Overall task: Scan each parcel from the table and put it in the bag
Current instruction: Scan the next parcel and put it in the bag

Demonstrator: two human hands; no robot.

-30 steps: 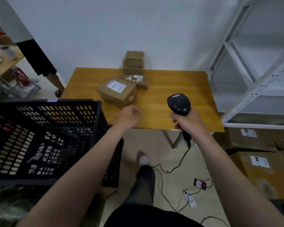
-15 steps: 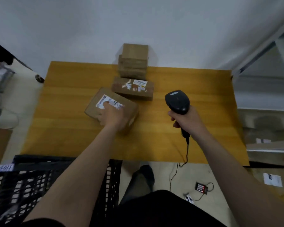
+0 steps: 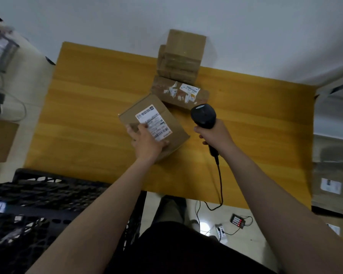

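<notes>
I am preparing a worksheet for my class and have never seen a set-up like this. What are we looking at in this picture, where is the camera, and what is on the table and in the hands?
There is no machine here. A person works with bare hands, and one camera worn on the head looks down at them. The left hand holds a labelled parcel by its near corner, over the wooden table. The right hand grips a black corded scanner beside it. Further back lie a parcel with torn stickers and a stack of plain boxes. A black crate stands at the lower left.
</notes>
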